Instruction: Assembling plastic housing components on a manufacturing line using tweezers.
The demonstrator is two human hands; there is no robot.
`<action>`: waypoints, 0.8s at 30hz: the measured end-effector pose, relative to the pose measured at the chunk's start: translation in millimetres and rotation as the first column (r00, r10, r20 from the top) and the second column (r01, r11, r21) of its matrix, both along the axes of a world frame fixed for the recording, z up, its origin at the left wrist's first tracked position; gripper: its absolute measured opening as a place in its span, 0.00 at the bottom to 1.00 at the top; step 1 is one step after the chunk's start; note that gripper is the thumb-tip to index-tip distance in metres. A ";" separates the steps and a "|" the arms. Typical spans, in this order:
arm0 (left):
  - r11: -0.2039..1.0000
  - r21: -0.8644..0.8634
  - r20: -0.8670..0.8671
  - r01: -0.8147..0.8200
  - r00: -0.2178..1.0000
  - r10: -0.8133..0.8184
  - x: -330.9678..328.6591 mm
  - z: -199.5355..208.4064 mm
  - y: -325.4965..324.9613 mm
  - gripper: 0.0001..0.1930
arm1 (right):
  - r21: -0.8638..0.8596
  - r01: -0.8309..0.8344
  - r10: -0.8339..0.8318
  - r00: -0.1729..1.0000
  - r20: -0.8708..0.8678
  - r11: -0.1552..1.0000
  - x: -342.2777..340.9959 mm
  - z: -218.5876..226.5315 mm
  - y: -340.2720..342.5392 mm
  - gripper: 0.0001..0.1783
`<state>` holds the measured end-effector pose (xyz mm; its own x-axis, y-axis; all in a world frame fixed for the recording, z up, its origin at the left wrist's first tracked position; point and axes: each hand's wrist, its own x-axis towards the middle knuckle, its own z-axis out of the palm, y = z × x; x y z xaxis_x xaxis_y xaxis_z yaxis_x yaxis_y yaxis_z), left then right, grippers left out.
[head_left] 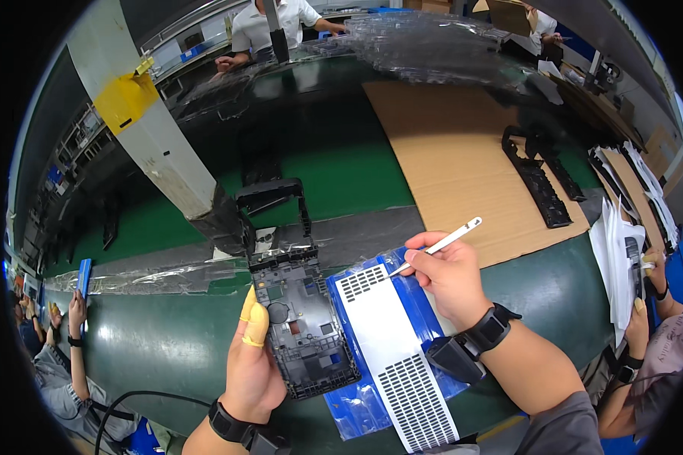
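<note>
My left hand [252,364], with yellow finger cots on it, grips the left edge of a black plastic housing [300,322]. The housing is tilted up, its ribbed inner side showing, with an open frame part at its far end. In my right hand [451,280] is a slim white pointed tool [455,233], possibly tweezers. Its tip is at the upper end of a white sheet [379,326] bearing rows of small black stickers. Under the sheet lies blue plastic film [345,413]; whether the tip pinches a sticker is too small to tell.
Beyond the housing a pale post [167,152] rises from the green table. Flat brown cardboard [448,174] carries black plastic frames [539,182]. Clear plastic trays [425,45] are stacked at the back. Co-workers are at both sides and across; white sheets [611,258] stand at the right.
</note>
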<state>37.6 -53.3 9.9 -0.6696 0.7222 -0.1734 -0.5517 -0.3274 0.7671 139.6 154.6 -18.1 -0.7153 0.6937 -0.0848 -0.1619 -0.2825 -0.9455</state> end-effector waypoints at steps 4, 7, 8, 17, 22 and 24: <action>0.999 0.044 -0.006 0.029 1.000 -0.029 7.9 2.0 2.6 0.22 | -0.045 -0.041 0.038 0.998 -0.051 0.998 9.2 4.1 0.9 0.08; 0.996 0.083 0.021 0.021 1.000 -0.023 10.3 -2.3 4.8 0.22 | -0.217 -0.139 0.114 0.986 -0.125 0.966 22.6 27.4 -15.6 0.08; 0.991 0.119 0.035 0.060 0.997 -0.064 10.5 -1.2 2.8 0.23 | -0.185 -0.164 0.142 0.982 -0.127 0.969 27.2 38.3 -28.5 0.08; 0.971 0.187 0.144 0.152 0.973 -0.180 24.1 7.4 5.2 0.24 | -0.015 -0.257 0.254 0.962 -0.102 0.966 37.3 44.6 -75.0 0.09; 0.968 0.203 0.181 0.145 0.966 -0.183 25.8 2.5 0.5 0.25 | -0.040 -0.234 0.228 0.966 -0.118 0.971 39.4 37.3 -84.6 0.09; 0.966 0.210 0.176 0.152 0.966 -0.190 25.6 1.9 -0.4 0.25 | 0.000 -0.238 0.236 0.963 -0.134 0.971 39.5 35.7 -85.0 0.09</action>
